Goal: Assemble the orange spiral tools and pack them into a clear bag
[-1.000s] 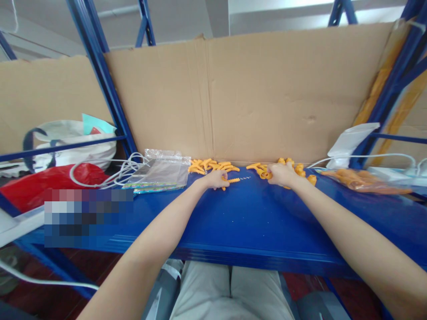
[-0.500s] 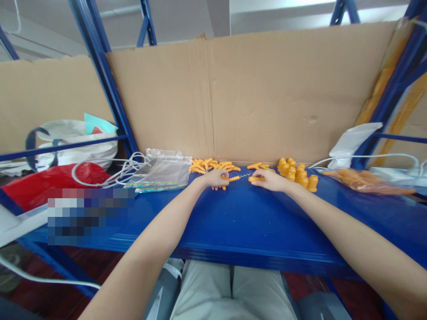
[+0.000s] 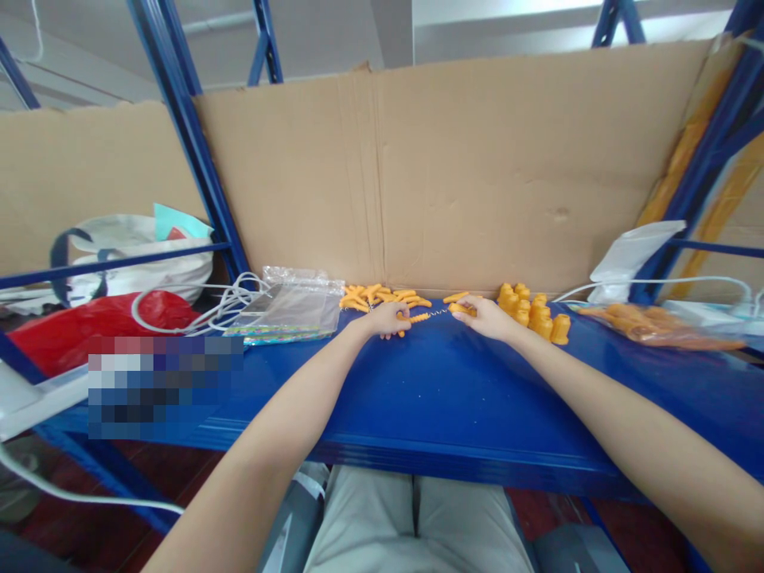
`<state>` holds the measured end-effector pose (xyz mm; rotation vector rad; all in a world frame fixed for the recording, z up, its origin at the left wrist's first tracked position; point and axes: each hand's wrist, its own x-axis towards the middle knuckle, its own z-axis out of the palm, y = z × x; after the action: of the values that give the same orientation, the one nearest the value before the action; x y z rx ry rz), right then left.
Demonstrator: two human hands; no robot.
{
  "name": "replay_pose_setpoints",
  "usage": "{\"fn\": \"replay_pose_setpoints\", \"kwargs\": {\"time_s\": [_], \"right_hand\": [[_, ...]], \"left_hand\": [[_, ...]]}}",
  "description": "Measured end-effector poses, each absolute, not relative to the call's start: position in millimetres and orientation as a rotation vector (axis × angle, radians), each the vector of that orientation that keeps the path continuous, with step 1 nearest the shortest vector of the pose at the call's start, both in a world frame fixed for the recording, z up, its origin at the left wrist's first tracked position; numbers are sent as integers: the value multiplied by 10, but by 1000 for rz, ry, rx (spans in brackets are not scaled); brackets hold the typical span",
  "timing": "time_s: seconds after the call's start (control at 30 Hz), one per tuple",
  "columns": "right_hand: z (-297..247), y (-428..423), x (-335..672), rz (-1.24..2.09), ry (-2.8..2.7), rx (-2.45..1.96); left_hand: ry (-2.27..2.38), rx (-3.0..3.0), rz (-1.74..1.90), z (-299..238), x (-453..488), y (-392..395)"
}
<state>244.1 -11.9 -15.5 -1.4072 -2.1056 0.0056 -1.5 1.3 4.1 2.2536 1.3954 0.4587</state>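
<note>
My left hand (image 3: 387, 318) rests on the blue shelf (image 3: 454, 398), closed around a small orange ribbed part (image 3: 418, 317) with a thin metal spring (image 3: 440, 313) sticking out to the right. My right hand (image 3: 486, 317) is just right of the spring, its fingers pinched on a short orange piece (image 3: 461, 309). Behind my left hand lies a heap of orange curved pieces (image 3: 382, 297). Several orange bell-shaped caps (image 3: 537, 312) stand behind my right hand.
A brown cardboard sheet (image 3: 454, 167) walls off the back of the shelf. Clear plastic bags (image 3: 292, 310) and white cables (image 3: 208, 306) lie to the left, with a red bag (image 3: 83, 322) beyond. A bag of orange parts (image 3: 650, 326) lies at right.
My right hand left the orange caps, picked up a short orange piece and moved left toward the spring end. My left hand has stayed in place on the ribbed part.
</note>
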Motion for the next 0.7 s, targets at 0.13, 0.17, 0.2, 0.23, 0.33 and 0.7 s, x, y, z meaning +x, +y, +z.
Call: {"fn": "replay_pose_setpoints", "kwargs": {"time_s": [0.13, 0.17, 0.2, 0.23, 0.33, 0.7], "right_hand": [[-144, -123, 2500, -108, -2125, -1479], [-138, -131, 2501, -134, -2144, -1472], [-129, -141, 2496, -156, -2166, -1451], [-118, -154, 2485, -176, -2185, -1424], [-90, -203, 2433, -224, -2241, -1357], [-118, -264, 2312, -187, -2281, -1214]], "left_hand": [[1408, 2256, 489, 30, -8, 7], [1406, 2259, 492, 26, -8, 6], [1406, 2265, 494, 22, -11, 8], [1408, 2281, 494, 18, -17, 12], [1403, 2405, 515, 7, -44, 42], [1290, 2710, 766, 10, 61, -1]]}}
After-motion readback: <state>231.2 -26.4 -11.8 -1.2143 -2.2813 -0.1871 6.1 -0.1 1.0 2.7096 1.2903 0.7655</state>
